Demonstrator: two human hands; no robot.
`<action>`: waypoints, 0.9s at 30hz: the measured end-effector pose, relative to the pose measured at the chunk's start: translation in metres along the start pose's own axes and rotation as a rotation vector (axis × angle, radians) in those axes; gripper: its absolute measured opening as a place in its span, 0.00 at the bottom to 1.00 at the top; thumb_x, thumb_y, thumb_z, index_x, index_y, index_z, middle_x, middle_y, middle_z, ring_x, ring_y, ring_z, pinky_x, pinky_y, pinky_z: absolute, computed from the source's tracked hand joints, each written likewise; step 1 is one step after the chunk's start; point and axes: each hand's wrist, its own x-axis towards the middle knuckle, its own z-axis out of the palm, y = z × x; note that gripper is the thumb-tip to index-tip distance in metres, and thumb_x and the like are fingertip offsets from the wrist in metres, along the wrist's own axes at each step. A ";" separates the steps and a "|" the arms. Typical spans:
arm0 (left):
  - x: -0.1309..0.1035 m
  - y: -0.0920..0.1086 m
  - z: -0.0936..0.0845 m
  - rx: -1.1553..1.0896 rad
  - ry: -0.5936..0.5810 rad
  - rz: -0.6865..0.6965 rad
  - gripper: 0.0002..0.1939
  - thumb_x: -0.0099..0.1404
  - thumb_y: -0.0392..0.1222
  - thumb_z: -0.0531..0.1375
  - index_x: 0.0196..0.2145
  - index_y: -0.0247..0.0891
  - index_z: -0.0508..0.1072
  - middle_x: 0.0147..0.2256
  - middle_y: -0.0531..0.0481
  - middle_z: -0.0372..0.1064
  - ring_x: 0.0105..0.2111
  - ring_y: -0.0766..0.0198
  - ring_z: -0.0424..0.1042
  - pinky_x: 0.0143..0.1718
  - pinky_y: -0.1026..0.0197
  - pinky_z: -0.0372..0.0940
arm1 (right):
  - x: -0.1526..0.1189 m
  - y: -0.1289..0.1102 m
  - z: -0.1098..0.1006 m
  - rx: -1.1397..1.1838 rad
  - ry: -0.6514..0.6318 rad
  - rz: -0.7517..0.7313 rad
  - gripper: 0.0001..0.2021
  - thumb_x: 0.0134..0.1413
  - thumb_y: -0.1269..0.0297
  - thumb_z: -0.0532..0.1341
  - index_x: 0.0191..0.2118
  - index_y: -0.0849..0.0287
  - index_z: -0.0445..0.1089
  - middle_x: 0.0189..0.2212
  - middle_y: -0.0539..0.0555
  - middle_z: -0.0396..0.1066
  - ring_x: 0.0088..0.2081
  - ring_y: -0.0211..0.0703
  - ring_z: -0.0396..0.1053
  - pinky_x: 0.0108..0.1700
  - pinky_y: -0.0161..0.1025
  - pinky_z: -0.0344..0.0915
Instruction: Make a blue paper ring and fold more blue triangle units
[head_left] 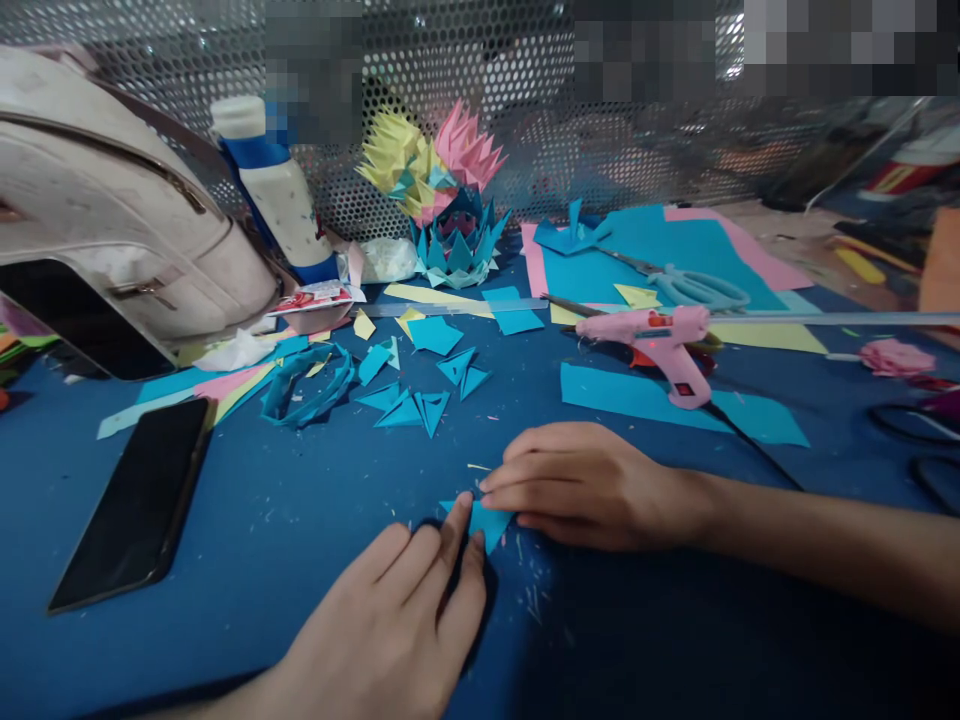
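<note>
A small piece of blue paper [490, 522], folded to a triangle, lies flat on the blue table. My left hand [397, 590] holds it down from the near left, with the index fingertip and thumb on it. From the right, my right hand [585, 485] rests its fingers together on the paper's upper right edge, partly hiding it. Just beyond are folded blue paper points [409, 405] and a ring of blue paper [309, 385]. A pink glue gun [660, 340] lies on its side past my right hand, above a blue paper strip [622, 392].
A dark phone [139, 505] lies at left; another phone [82, 315] leans on a pale backpack [135, 200]. At the back stand a white-and-blue bottle [281, 190] and a folded-paper flower piece [450, 210]. Scissors [697, 287] lie on coloured sheets [660, 250] before a perforated metal screen.
</note>
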 end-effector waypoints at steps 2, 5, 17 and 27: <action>0.002 -0.002 0.000 -0.016 -0.025 0.024 0.20 0.75 0.34 0.44 0.51 0.29 0.73 0.53 0.37 0.73 0.45 0.54 0.70 0.43 0.55 0.56 | 0.000 0.001 0.000 0.058 0.055 0.038 0.13 0.69 0.66 0.54 0.53 0.63 0.70 0.44 0.57 0.77 0.45 0.42 0.71 0.49 0.40 0.69; 0.004 -0.004 0.000 -0.045 -0.085 0.055 0.19 0.73 0.35 0.46 0.53 0.28 0.72 0.55 0.36 0.71 0.44 0.54 0.69 0.42 0.55 0.57 | 0.001 0.003 0.001 0.113 0.078 0.077 0.12 0.68 0.67 0.55 0.52 0.62 0.70 0.44 0.57 0.77 0.45 0.41 0.70 0.48 0.39 0.69; 0.021 -0.021 -0.011 -0.206 -0.412 0.182 0.24 0.65 0.41 0.57 0.57 0.29 0.65 0.64 0.32 0.58 0.39 0.55 0.70 0.39 0.54 0.64 | 0.000 0.003 0.001 0.179 0.105 0.098 0.13 0.69 0.66 0.54 0.53 0.61 0.71 0.44 0.57 0.77 0.45 0.41 0.71 0.51 0.40 0.68; 0.031 -0.031 -0.009 -0.289 -0.443 0.239 0.19 0.62 0.39 0.56 0.51 0.35 0.63 0.66 0.36 0.53 0.43 0.54 0.70 0.43 0.52 0.64 | 0.001 0.003 0.001 0.161 0.074 0.130 0.13 0.69 0.67 0.54 0.51 0.62 0.73 0.42 0.57 0.78 0.44 0.42 0.70 0.51 0.41 0.67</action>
